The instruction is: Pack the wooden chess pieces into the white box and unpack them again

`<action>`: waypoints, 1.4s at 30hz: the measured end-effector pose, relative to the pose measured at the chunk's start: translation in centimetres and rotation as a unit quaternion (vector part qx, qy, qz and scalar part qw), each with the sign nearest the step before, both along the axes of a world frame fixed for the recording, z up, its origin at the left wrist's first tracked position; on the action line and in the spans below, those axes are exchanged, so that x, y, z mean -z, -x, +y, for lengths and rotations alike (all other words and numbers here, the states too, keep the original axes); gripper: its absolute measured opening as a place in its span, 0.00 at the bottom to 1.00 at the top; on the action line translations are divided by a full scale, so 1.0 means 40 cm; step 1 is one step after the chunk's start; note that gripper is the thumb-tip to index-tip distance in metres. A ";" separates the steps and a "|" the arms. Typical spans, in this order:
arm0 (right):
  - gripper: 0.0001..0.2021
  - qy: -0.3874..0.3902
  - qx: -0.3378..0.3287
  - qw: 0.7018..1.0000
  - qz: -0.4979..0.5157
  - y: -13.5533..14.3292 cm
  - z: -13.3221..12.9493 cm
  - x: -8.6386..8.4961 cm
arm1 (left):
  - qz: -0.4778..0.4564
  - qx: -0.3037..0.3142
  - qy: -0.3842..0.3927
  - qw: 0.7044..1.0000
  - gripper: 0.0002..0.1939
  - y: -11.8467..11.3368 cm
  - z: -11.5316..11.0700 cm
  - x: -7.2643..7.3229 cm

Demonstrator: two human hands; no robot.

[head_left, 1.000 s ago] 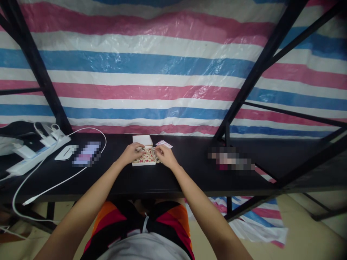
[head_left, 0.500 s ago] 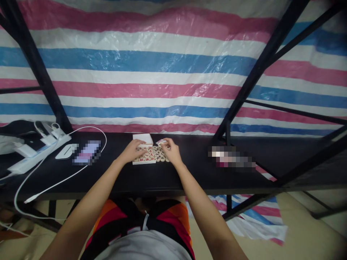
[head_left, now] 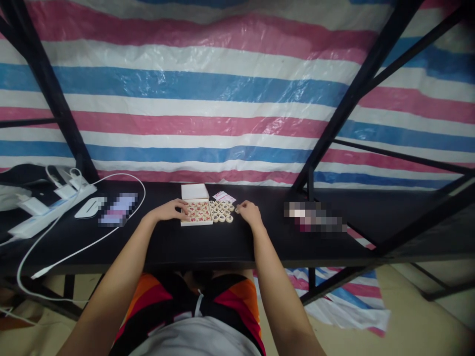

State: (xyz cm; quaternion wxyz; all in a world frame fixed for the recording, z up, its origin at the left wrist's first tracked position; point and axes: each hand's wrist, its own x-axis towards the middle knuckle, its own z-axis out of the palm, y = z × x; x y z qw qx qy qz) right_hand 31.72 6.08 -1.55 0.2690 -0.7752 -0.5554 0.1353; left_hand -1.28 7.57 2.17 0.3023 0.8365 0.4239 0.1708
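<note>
1. A shiny sheet [head_left: 208,123] in red, white and blue stripes hangs behind a black desk [head_left: 222,244], with dark metal posts slanting up on both sides.
2. A small white box [head_left: 196,223] sits near the middle of the desk, its lid [head_left: 195,192] open at the far side.
3. Inside the box lie round pieces with red characters [head_left: 199,213], set face up in rows.
4. Just beside the box, on its right, round pieces with dark characters [head_left: 221,211] lie close together on the desk.
5. Pink-and-white cards [head_left: 224,197] lie behind that group.
6. The left hand [head_left: 170,210] is at the box's left edge, fingers bent over the rim at the red pieces; I cannot tell whether they grip one.
7. The right hand [head_left: 250,212] is just right of the dark-lettered group, fingers drawn narrow on what seems to be one pale round piece [head_left: 237,209], though it is small and partly covered.
8. Farther left are a white power strip [head_left: 48,212] with plugs, a looping white cable [head_left: 79,252], a flat white device [head_left: 86,208] and a pixelated rectangle [head_left: 118,210].
</note>
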 end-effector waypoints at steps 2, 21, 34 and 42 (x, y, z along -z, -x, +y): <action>0.11 0.004 -0.002 1.000 -0.005 0.003 0.000 -0.003 | 0.014 0.006 0.007 1.000 0.20 0.006 -0.002 -0.005; 0.17 0.023 -0.037 0.999 -0.026 0.013 -0.016 -0.017 | 0.024 -0.013 0.023 0.999 0.22 0.011 -0.012 -0.027; 0.18 0.013 -0.025 1.000 -0.004 0.016 -0.023 -0.018 | -0.081 -0.107 -0.142 0.981 0.22 -0.015 0.020 0.024; 0.18 -0.010 -0.037 0.999 0.017 0.017 -0.026 -0.026 | -0.078 -0.089 -0.120 0.986 0.23 -0.030 0.015 0.031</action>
